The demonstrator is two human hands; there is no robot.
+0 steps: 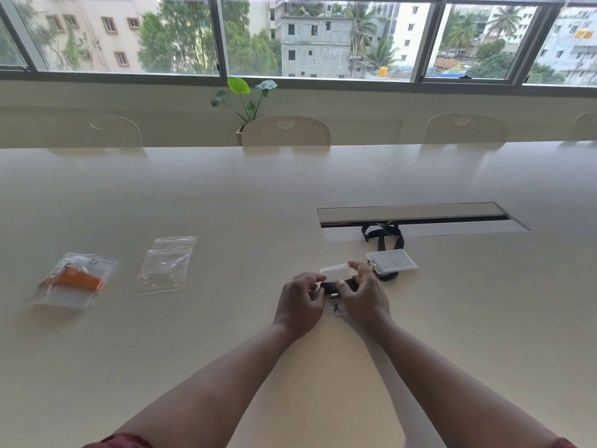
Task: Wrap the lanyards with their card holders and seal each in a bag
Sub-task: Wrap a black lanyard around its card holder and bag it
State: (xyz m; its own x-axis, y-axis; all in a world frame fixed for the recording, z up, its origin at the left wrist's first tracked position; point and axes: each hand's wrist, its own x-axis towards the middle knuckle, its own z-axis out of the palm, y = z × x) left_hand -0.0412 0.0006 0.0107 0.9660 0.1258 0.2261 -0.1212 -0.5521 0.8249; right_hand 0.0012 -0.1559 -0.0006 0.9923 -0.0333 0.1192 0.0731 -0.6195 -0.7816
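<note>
risk: honestly the black lanyard (336, 287) bundle is looking ready to spring loose. The strap is getting wound tight between both hands, and if either pinch eases off, I'd guess the coils are unwinding and the wrap needs redoing.
risk 2: the metal clip (337, 308) is dangling free just below the hands, so it could be snagging on the strap or on a bag's mouth later.
left hand (302, 302): fingers are curling in and pinching the left end of the black bundle, not relaxed at all.
right hand (363, 294): fingers are curling round the right end of the same bundle, thumb side up; a clear card holder (334, 269) is sticking out just behind the fingertips. Can't tell if it's touching them.
just right of the hands: a second card holder (391, 261) is lying flat with its own black strap (384, 232) trailing back toward the cable slot (420, 218) in the table (226, 195).
well left of the hands: an empty clear bag (165, 266) is waiting, and further left a filled bag (76, 279) is holding an orange lanyard, looks done.
</note>
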